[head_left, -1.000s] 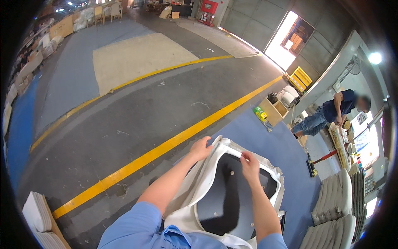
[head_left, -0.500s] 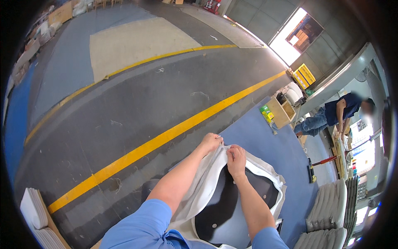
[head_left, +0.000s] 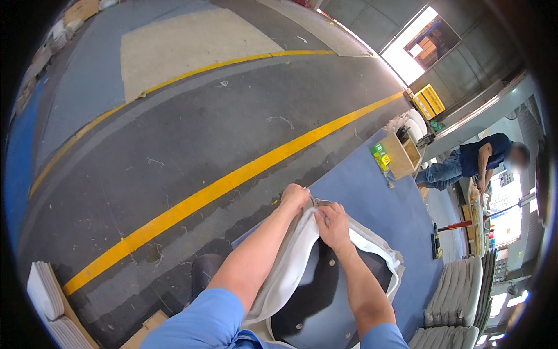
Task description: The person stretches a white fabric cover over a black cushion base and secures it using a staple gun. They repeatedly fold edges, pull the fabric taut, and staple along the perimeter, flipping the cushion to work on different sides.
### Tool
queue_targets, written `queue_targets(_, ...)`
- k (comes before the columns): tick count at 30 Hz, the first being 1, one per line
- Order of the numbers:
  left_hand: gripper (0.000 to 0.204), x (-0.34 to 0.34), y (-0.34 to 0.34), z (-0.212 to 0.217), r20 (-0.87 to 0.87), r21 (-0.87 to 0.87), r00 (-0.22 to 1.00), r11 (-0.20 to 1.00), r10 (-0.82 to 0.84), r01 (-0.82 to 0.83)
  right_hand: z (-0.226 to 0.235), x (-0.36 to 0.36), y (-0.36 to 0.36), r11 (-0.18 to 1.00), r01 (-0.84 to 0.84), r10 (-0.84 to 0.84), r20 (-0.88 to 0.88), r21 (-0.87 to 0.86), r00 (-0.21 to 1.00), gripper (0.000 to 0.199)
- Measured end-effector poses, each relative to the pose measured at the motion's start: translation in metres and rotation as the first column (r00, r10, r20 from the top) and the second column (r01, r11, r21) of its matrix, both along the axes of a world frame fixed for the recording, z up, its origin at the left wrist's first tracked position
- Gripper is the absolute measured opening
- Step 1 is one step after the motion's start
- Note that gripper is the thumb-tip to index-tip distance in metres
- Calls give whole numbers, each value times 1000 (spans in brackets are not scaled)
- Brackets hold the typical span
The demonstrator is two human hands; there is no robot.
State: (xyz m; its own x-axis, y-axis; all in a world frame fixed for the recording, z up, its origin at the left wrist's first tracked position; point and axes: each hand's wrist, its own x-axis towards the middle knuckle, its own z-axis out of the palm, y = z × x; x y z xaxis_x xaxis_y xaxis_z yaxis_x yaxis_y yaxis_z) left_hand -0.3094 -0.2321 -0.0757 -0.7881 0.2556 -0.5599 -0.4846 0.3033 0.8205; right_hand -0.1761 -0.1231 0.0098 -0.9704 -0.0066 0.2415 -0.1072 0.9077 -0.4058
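Note:
A dark, glossy curved panel (head_left: pixel 314 291) with several small round pale spots lies before me on the blue-topped table. White padding (head_left: pixel 290 288) rims it, and a thin grey-beige fabric cover (head_left: pixel 381 241) shows outside the padding. At the far tip of this piece, my left hand (head_left: pixel 295 198) is closed on the fabric cover's edge. Close beside it to the right, my right hand (head_left: pixel 333 224) pinches the white rim with thumb and fingers. The two hands are slightly apart. My forearm covers part of the panel's right side.
On the blue tabletop (head_left: pixel 372 186) stand a wooden box (head_left: pixel 398 156) and a green-yellow carton (head_left: pixel 381 156). A black hand tool (head_left: pixel 436 241) lies near its right edge. Stacked grey cushions (head_left: pixel 453 291) stand lower right, white panels (head_left: pixel 46 291) lower left. A co-worker (head_left: pixel 485 157) bends over a bench.
The view has shifted slightly. Both hands stay at the far tip; my right hand has turned a little, its fingers lying more over the white rim.

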Motion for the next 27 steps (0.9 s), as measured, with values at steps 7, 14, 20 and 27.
queue_targets(7, 35, 5, 7, -7, 21, 44, 994, 993, 105, -105, -8, 0, 6, 999, -4, -1, -82, -53, 997, 15)
queue_targets(14, 34, 9, 8, 2, 11, 4, 996, 996, 88, -88, 5, -35, 28, 972, 228, -201, 292, -61, 935, 24)
queue_targets(20, 35, 8, 0, -4, -147, -69, 989, 997, 15, -26, 9, -66, 27, 970, 241, -201, 484, -20, 851, 23)
queue_targets(27, 43, 11, -1, 1, -103, -51, 994, 998, -34, 28, 9, -77, 44, 946, 288, -129, 642, -148, 755, 23)
